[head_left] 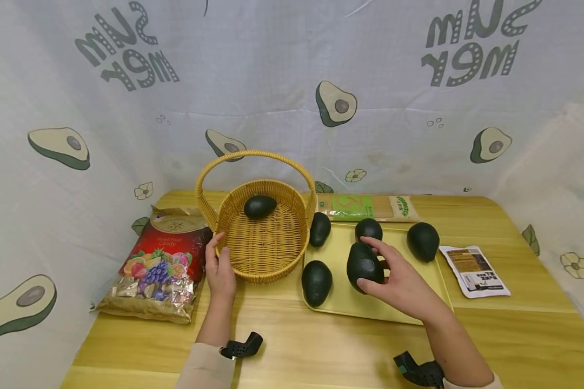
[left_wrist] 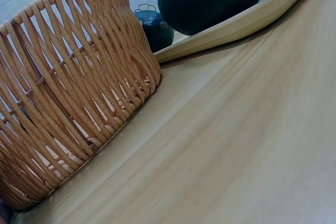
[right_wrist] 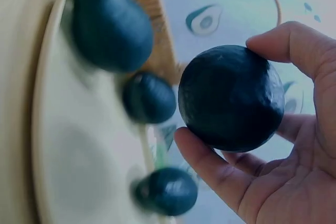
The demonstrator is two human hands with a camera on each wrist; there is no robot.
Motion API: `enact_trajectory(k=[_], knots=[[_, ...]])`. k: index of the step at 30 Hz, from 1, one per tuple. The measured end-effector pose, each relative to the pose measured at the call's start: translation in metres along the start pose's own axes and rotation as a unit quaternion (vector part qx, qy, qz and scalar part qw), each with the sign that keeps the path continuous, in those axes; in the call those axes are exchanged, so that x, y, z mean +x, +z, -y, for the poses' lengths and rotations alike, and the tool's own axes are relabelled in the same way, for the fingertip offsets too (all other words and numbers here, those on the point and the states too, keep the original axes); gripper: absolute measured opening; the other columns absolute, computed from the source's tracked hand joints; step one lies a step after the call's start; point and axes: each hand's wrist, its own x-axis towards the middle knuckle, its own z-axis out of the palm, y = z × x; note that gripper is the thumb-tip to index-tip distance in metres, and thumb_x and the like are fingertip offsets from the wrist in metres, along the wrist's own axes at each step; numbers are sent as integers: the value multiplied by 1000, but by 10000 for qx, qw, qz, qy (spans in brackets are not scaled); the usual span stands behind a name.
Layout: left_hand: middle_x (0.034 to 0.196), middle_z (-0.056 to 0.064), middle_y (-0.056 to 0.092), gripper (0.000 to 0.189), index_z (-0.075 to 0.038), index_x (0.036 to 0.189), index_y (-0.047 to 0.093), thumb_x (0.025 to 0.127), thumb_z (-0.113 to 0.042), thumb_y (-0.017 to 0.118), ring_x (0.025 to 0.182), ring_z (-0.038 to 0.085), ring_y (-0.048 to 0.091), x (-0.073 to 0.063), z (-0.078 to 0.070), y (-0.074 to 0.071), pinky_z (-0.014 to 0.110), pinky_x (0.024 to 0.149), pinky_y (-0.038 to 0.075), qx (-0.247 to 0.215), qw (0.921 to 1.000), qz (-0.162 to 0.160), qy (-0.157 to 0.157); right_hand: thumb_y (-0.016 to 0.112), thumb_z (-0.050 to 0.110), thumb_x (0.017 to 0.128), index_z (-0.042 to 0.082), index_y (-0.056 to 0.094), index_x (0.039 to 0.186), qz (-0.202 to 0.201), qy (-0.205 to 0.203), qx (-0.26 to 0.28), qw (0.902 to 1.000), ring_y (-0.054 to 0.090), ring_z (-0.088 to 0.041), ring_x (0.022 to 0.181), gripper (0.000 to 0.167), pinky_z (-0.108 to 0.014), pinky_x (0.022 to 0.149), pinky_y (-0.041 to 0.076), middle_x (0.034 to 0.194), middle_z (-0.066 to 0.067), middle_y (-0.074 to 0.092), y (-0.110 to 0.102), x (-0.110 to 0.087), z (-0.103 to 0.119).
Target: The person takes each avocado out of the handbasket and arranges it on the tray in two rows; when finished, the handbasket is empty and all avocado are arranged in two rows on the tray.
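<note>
My right hand (head_left: 401, 281) holds a dark green avocado (head_left: 364, 266) above the yellow tray (head_left: 343, 308), thumb and fingers around its sides. In the right wrist view the held avocado (right_wrist: 231, 98) appears clear of the tray. My left hand (head_left: 221, 273) touches the left side of the woven basket (head_left: 260, 276), fingers fairly straight; the left wrist view hardly shows it. One avocado (head_left: 260, 207) lies inside the basket near its back. On the tray are several more avocados, among them a front-left one (head_left: 317, 283) and a right one (head_left: 423, 242).
A red and gold candy bag (head_left: 163, 265) lies left of the basket. Behind the tray is a pack of noodles (head_left: 370, 208). A white and brown pouch (head_left: 474, 271) sits to the tray's right. The basket's tall handle (head_left: 255, 153) arches over it. A printed curtain (head_left: 282, 81) hangs around the table.
</note>
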Motion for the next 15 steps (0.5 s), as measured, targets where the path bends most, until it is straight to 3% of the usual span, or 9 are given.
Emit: enact_trajectory(k=[5, 9, 15], knots=[[158, 12, 42, 38, -5, 142, 51, 105, -8, 40, 152, 27, 27, -1, 0, 0, 53, 123, 21, -47, 10000, -9, -10, 80, 28, 87, 9, 37, 155, 1, 384, -327, 9987, 58, -44, 114, 83, -33, 71, 55, 138, -29, 44, -2, -9, -20], [157, 12, 43, 38, -5, 142, 51, 105, -7, 41, 152, 27, 28, 0, 0, 0, 52, 123, 21, -34, 10000, -7, 22, 82, 32, 85, 9, 40, 151, 60, 606, -537, 9967, 60, -41, 111, 82, -37, 75, 53, 135, -29, 47, -1, -14, -33], [156, 12, 44, 38, -4, 142, 51, 105, -6, 40, 151, 26, 30, 0, 0, 1, 50, 122, 24, -49, 10000, -13, 28, 83, 35, 83, 6, 42, 148, 257, 857, -530, 9946, 60, -34, 104, 82, -35, 73, 52, 130, -27, 50, 2, -20, -43]])
